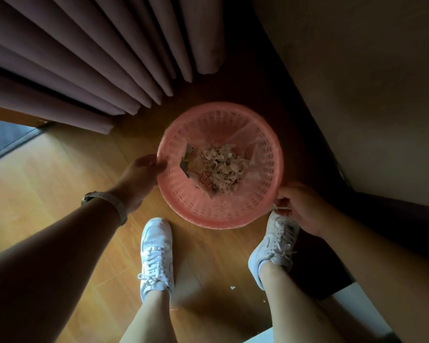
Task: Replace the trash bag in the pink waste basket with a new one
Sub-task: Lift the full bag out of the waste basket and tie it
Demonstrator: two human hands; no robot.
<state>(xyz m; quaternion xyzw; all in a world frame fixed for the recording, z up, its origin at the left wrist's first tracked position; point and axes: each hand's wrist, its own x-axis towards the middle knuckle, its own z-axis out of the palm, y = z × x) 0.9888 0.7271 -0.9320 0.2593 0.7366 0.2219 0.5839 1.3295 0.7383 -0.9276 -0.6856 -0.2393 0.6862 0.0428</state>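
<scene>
Standing on wooden floor (60, 181), round pink lattice plastic waste basket (208, 220) holds clear scrap-filled trash bag (240, 134); left hand (141, 174) curls fingers over its rim, right hand (300, 206) pinches the bag's edge.

We read the pink waste basket (233, 222) as moulded plastic lattice, matt, with a smooth rim. The trash bag (243, 134) lining it is thin translucent film. The scraps (221, 162) look papery and dry. The floor (60, 174) is semi-gloss wood plank, the curtain (84, 58) matt cloth, the sneakers (156, 246) smooth white and leather-like.
</scene>
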